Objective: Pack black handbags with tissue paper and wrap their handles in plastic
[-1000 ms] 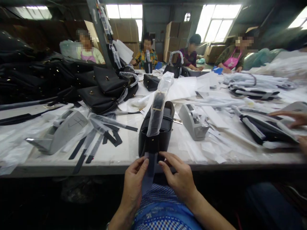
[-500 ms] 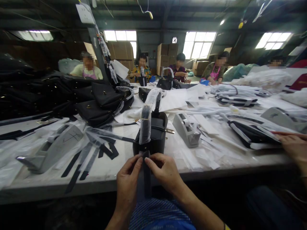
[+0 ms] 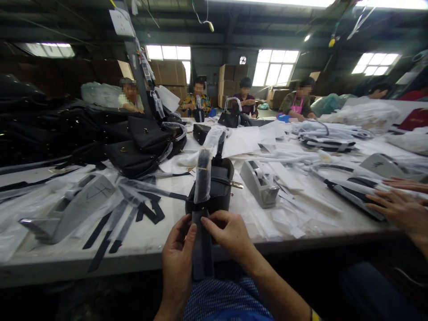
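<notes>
A black handbag (image 3: 216, 196) stands on the table edge in front of me, its upright handle (image 3: 202, 183) wrapped in clear plastic film. From its near end a flat black strap (image 3: 202, 254) hangs down over the edge toward my lap. My right hand (image 3: 230, 232) pinches the strap's upper part, thumb on its face. On the other side, my left hand (image 3: 179, 256) is curled at the strap's left edge, fingertips against it and thumb a little lower; its fingers behind the strap are hidden. A gold-coloured metal clasp (image 3: 236, 184) sticks out from the bag's right side.
Grey tape dispensers stand left (image 3: 73, 207) and right (image 3: 259, 183) of the bag. Film-wrapped black straps (image 3: 113, 223) lie at left, before a pile of black bags (image 3: 133, 147). At right, a co-worker's hands (image 3: 401, 209) rest on another bag. Several people sit across the table.
My left thumb has come down off the strap's face, baring more of the strap. At right, the co-worker's hands have spread over their bag, which has shifted.
</notes>
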{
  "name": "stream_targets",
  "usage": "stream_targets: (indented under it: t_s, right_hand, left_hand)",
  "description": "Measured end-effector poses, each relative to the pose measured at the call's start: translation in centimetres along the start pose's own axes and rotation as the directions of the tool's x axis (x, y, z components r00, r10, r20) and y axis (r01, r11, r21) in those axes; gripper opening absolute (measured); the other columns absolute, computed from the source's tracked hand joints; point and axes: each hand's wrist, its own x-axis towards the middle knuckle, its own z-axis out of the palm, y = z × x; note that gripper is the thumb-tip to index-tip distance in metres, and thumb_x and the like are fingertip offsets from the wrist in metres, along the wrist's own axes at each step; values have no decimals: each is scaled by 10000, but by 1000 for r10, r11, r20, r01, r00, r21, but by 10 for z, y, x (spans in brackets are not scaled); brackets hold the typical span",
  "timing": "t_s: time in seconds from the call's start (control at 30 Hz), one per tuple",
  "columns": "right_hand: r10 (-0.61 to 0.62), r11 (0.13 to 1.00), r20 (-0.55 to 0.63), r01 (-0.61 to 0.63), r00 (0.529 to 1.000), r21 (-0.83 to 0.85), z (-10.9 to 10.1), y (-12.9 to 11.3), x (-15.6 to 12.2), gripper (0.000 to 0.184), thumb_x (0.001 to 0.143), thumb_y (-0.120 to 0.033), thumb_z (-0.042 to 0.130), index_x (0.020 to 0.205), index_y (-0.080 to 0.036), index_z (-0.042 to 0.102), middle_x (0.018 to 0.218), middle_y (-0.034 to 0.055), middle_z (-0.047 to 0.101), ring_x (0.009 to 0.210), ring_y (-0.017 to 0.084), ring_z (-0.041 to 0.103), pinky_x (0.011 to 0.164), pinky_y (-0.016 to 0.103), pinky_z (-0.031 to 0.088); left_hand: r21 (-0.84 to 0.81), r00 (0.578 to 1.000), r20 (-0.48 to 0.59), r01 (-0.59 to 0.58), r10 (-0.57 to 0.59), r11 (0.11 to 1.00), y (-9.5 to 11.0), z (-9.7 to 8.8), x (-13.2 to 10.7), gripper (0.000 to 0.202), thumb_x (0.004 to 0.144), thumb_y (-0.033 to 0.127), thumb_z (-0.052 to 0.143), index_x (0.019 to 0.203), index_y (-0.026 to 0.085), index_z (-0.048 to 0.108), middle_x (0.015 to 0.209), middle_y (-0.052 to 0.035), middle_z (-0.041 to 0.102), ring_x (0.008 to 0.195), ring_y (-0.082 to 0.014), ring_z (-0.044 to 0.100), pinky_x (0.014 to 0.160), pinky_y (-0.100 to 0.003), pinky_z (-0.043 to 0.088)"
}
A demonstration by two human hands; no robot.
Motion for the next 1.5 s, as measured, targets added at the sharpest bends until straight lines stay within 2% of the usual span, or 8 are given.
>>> stream_targets:
  t_s: [0.3,0.43,0.6,0.9,1.07,1.23,1.33,1.5]
  right_hand:
    - [-36,999,-122,40,992,25,14,5,-2,298,843,-379,666,651,-153,694,599,32,657,541,126,564,483,213,405]
    - [47,989,-122,-29,991,146,20,8,-2,321,825,-400,680,623,-151,677,551,19,627,497,118,545,456,208,405]
    - [132,932,16,-129,991,339,17,9,-3,424,847,-480,658,584,-148,636,492,13,599,421,108,537,432,205,411]
    - [-53,998,-22,52,998,-45,11,4,-6,368,883,-432,636,639,-161,680,571,25,642,530,130,565,478,220,378]
    - [14,992,67,-22,998,124,8,8,-3,415,923,-408,579,588,-167,621,536,8,614,498,114,561,483,204,404]
    - [41,966,149,-78,988,248,2,7,2,413,906,-420,608,590,-155,632,535,5,613,472,101,563,474,193,415]
    - [8,969,160,-47,987,243,2,6,4,408,909,-419,611,602,-152,643,544,5,614,480,97,563,472,189,415]
    - [-5,972,143,-29,990,233,5,7,5,406,908,-418,610,605,-151,654,528,3,598,464,93,541,447,186,398]
  left_hand:
    - [55,997,3,82,-82,995,-12,-2,-9,447,760,493,767,1065,174,701,1012,-75,731,913,-224,690,802,-300,541]
    - [240,976,-35,-203,217,949,-12,-4,-10,278,793,412,755,997,223,757,987,-62,733,933,-223,682,855,-309,532]
    - [487,800,187,-580,570,654,-10,-15,-8,225,852,254,689,1052,305,780,926,-57,737,851,-206,693,831,-281,541]
    - [523,807,289,-583,515,621,-17,-31,-1,274,814,243,734,1079,306,766,958,-90,772,879,-245,724,828,-291,553]
    - [495,777,358,-629,518,600,-10,-31,-26,278,827,189,701,1067,313,770,926,-75,778,833,-227,732,809,-289,565]
    - [514,898,-88,-330,432,792,17,-36,-30,223,815,360,722,1001,251,781,967,-72,758,865,-241,695,859,-337,541]
    - [382,997,6,-76,80,921,23,-29,-16,354,833,489,682,1026,199,745,993,-87,746,889,-230,690,850,-324,535]
    - [123,974,115,181,-196,976,10,-7,-17,447,783,501,740,1081,171,689,927,-66,715,763,-156,647,695,-245,527]
